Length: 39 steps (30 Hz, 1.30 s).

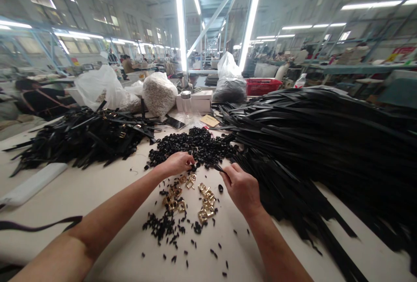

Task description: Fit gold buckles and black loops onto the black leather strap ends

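Observation:
My left hand (178, 163) is closed in a pinch at the near edge of a pile of small black loops (190, 144), with one loop at its fingertips. Across from it, my right hand (243, 186) grips a black strap, whose dark tip (217, 168) points toward my left hand. Below and between the hands lie gold buckles (206, 201) in two loose groups. Tiny black pieces (163, 226) are scattered nearer to me. A single black loop (220, 188) rests just left of my right hand.
A large heap of long black straps (312, 134) covers the right side. Buckled straps (87, 136) are piled at left, near a white bar-shaped object (35, 184). Behind stand filled plastic bags (159, 93), a jar (186, 101), a phone (175, 122) and a red basket (263, 85).

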Motion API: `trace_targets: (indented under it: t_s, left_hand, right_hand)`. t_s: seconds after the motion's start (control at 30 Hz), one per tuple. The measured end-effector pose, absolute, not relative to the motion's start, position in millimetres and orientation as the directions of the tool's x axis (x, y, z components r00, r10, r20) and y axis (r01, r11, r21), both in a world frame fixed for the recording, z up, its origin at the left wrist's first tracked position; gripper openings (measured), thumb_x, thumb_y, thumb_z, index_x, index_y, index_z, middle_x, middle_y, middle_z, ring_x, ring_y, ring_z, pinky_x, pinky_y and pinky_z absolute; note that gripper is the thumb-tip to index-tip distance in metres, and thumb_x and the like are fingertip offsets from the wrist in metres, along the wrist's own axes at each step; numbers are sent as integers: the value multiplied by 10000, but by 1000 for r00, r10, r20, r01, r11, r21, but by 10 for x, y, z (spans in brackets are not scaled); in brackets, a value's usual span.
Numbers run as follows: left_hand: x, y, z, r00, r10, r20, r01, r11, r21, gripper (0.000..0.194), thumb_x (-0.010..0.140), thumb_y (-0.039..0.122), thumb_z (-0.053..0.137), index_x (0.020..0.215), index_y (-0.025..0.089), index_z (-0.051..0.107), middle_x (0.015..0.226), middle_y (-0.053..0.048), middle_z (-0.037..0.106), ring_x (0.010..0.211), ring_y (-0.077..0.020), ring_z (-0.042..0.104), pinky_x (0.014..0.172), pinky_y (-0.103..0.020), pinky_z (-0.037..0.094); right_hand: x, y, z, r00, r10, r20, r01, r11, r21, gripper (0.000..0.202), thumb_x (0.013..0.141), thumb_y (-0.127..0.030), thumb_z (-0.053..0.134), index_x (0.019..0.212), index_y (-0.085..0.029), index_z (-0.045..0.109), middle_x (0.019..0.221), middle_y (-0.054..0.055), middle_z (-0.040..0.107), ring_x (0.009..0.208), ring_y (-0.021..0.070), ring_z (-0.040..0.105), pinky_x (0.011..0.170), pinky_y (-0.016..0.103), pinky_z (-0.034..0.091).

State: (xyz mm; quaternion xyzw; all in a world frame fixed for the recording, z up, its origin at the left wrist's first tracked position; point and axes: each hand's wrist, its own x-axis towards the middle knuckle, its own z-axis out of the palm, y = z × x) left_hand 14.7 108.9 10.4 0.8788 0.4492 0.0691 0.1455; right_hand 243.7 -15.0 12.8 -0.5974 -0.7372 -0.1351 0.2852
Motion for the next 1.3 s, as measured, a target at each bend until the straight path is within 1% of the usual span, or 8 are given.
trace_targets:
  t_s: [0.13,0.27,0.63,0.93,1.03,1.13,1.2,1.3]
  left_hand:
    - [115,1067,70,535,845,8,797,-508,326,163,723,180,639,876,205,690,780,-10,661,731,-168,587,651,-235,385]
    - [106,1050,27,490,872,11,821,-466,329,43,718,218,658,747,194,680,723,-20,652,702,-177,580,619,-245,365]
    - [136,879,86,500,866,-17,809,-460,367,43,690,196,650,700,205,690,725,-18,653,737,-183,577,655,-254,387]
    - [76,860,49,423,906,-16,782,-356,511,94,648,110,652,708,179,633,704,1,611,709,-152,553,642,-235,406]
    - [60,814,54,408,912,-37,742,-308,596,52,696,143,620,739,166,636,702,-1,624,677,-139,565,623,-233,435]
    - [18,706,73,407,905,-123,568,-146,810,144,750,215,607,874,149,640,730,-9,653,638,-118,597,621,-233,482]
    - [-14,602,92,405,893,-196,257,95,962,200,714,227,670,892,140,641,770,-19,667,668,-109,626,687,-238,513]
    - [-24,427,104,376,886,-270,-164,350,922,237,635,199,765,833,131,655,788,-32,675,674,-98,645,716,-212,529]
  right_hand:
    - [2422,-153,123,-133,801,584,954,264,-145,215,935,-295,510,767,-206,610,757,4,599,590,122,513,555,261,279]
    - [2384,-160,114,-141,808,573,951,271,-149,216,935,-297,512,763,-208,607,760,3,603,586,124,515,554,263,278]
    - [2311,-175,72,-174,811,559,933,316,-169,220,935,-290,510,757,-205,607,747,1,605,588,121,523,557,261,269]
    - [2261,-185,46,-195,808,556,914,355,-196,214,935,-285,509,772,-202,622,752,12,607,610,126,533,572,254,281]
    - [2246,-187,40,-209,805,555,899,382,-216,206,935,-279,509,782,-201,624,750,13,608,623,129,543,580,255,294]
    - [2231,-195,47,-204,809,552,893,385,-234,202,936,-280,508,793,-203,628,751,12,609,612,127,540,576,257,297]
    - [2211,-211,57,-202,812,548,888,388,-247,211,942,-284,502,792,-202,626,750,13,608,615,128,542,581,255,300]
    - [2163,-251,83,-207,804,558,870,412,-271,232,952,-291,491,781,-199,617,740,19,603,635,133,548,597,250,309]
